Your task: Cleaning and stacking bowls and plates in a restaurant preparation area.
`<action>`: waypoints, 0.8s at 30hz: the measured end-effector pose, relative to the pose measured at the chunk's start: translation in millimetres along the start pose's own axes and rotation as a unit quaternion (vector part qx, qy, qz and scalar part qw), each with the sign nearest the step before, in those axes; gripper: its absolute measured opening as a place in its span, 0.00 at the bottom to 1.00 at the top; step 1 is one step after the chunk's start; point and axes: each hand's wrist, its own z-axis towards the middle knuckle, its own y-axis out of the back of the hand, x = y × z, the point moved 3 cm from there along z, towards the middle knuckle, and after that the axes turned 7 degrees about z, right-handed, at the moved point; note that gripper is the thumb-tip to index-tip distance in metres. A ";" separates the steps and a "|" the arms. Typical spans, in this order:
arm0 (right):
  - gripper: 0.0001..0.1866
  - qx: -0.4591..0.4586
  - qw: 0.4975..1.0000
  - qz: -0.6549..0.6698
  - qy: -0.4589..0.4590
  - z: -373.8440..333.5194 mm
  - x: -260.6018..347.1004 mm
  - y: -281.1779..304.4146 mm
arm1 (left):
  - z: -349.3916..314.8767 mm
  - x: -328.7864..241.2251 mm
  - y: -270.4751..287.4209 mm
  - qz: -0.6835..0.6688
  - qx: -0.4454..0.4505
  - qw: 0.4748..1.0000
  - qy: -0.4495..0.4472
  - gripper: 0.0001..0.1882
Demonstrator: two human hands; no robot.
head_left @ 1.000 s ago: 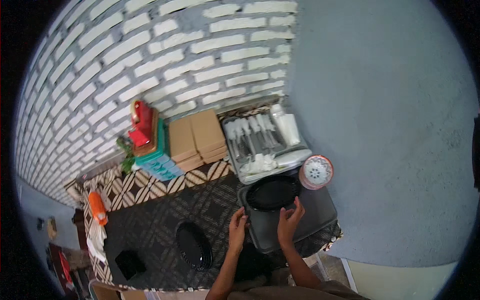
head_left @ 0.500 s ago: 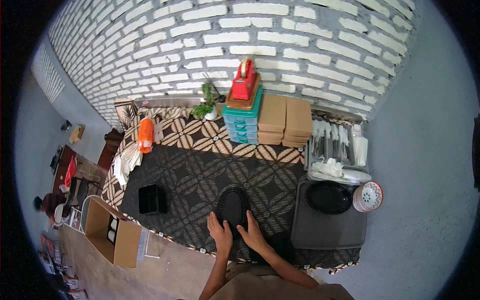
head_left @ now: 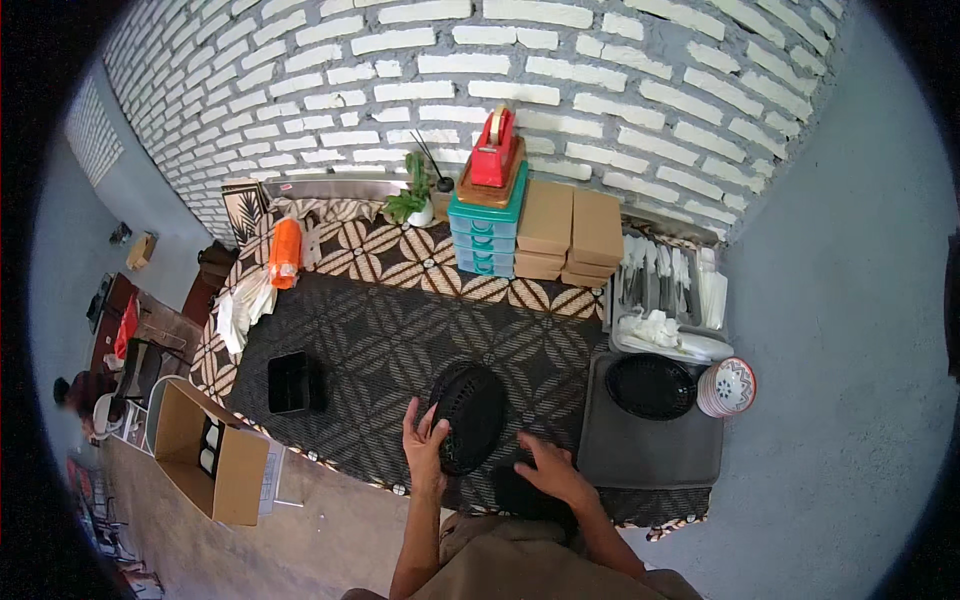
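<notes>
A black oval plastic basket (head_left: 474,418) is tilted up over the dark woven table mat in front of me. My left hand (head_left: 425,450) grips its left side, the thumb at the rim and the fingers partly hidden by the basket. To the right, my right hand (head_left: 552,470) is apart from the basket, its fingers loosely spread and holding nothing. Another black oval basket (head_left: 650,386) lies on a grey tray (head_left: 650,455) at the right. Patterned bowls (head_left: 727,386) stand stacked at that tray's right edge.
A black square container (head_left: 292,383) sits on the mat's left. Along the back are a plant (head_left: 408,203), a drawer unit (head_left: 487,240) topped by a red tape dispenser (head_left: 493,150), cardboard boxes (head_left: 570,225) and a cutlery organizer (head_left: 665,290). An open carton (head_left: 235,470) stands beyond the table's left edge.
The basket has gone from lying flat between both hands to tilted in my left hand. My right hand has let go and moved away to the right. The view has shifted slightly.
</notes>
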 end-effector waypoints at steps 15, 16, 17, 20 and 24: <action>0.37 -0.167 0.931 0.321 -0.046 -33.3 19.3 84.6 | 9.6 35.4 6.9 -0.423 0.182 0.868 0.186 0.21; 0.37 -0.166 0.932 0.320 -0.044 -31.2 21.6 84.3 | 9.0 32.0 7.4 -0.424 0.183 0.868 0.184 0.21; 0.35 -0.273 0.894 0.355 -0.031 -33.1 23.1 87.1 | 5.7 26.0 4.1 -0.408 0.220 0.868 0.180 0.21; 0.30 -0.400 0.865 0.290 0.088 -23.0 50.0 88.3 | -9.9 8.2 -14.3 -0.332 0.283 0.876 0.205 0.23; 0.28 -0.351 0.890 0.004 0.290 -14.2 108.0 53.6 | -17.7 14.7 -32.7 -0.234 0.245 0.912 0.231 0.23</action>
